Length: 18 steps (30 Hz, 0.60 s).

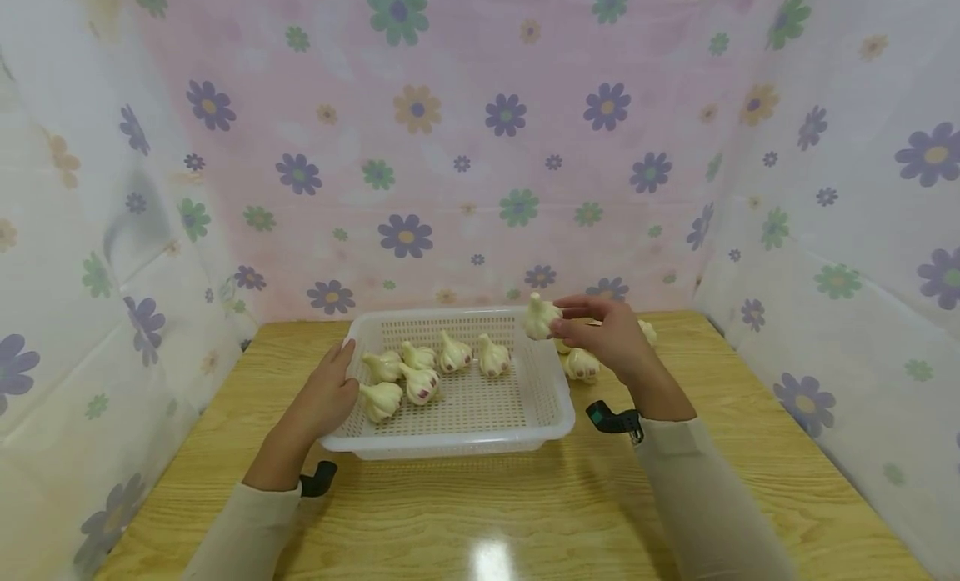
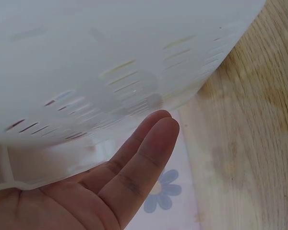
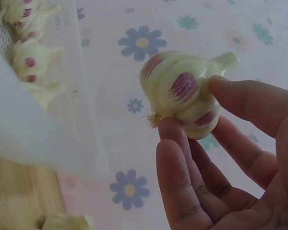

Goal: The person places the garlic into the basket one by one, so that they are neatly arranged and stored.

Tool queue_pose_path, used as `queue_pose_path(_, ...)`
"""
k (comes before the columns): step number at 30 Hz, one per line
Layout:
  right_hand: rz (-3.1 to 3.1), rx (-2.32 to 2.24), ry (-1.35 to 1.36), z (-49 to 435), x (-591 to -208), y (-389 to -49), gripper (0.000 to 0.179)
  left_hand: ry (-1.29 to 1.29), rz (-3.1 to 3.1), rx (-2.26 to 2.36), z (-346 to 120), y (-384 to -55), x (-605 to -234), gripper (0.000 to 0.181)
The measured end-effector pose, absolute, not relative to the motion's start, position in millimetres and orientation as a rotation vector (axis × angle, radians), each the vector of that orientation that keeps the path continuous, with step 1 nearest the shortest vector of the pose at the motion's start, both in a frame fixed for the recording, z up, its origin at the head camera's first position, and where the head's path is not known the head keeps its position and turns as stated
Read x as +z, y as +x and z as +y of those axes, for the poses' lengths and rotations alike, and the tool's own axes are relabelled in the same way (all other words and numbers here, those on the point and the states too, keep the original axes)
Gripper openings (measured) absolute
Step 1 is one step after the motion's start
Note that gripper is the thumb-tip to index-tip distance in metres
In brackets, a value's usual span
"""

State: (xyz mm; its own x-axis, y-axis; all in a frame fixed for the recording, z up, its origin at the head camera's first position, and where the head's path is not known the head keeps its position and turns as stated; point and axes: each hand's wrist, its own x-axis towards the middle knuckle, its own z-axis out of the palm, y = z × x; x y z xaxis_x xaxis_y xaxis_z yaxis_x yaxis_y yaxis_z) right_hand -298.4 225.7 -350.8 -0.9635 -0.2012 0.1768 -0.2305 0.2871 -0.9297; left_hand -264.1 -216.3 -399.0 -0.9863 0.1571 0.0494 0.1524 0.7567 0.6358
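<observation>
My right hand [image 1: 603,335] pinches a garlic bulb [image 1: 540,318] between thumb and fingers, over the right end of a white plastic basket [image 1: 450,441]. In the right wrist view the bulb [image 3: 185,93] shows purple patches, a pale stem and a tuft of roots. My left hand [image 1: 326,393] holds the basket's left rim, the thumb on the rim. In the left wrist view its fingers [image 2: 151,153] lie along the outer wall. Several garlic bulbs [image 1: 493,356] sit in the basket, mostly toward its left and back.
More garlic bulbs [image 1: 582,366] lie on the wooden table [image 1: 450,514] to the right of the basket, partly hidden behind my right hand. Flowered cloth [image 1: 465,147] hangs at the back and along both sides of the table.
</observation>
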Motion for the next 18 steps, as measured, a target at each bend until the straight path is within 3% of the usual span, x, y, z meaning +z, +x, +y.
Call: queue_pose_path(18, -2.612, 1.917, 0.528, 179, -347, -313, 0.040, 0.254, 2.941, 1.045, -219, -268, -404, 0.068)
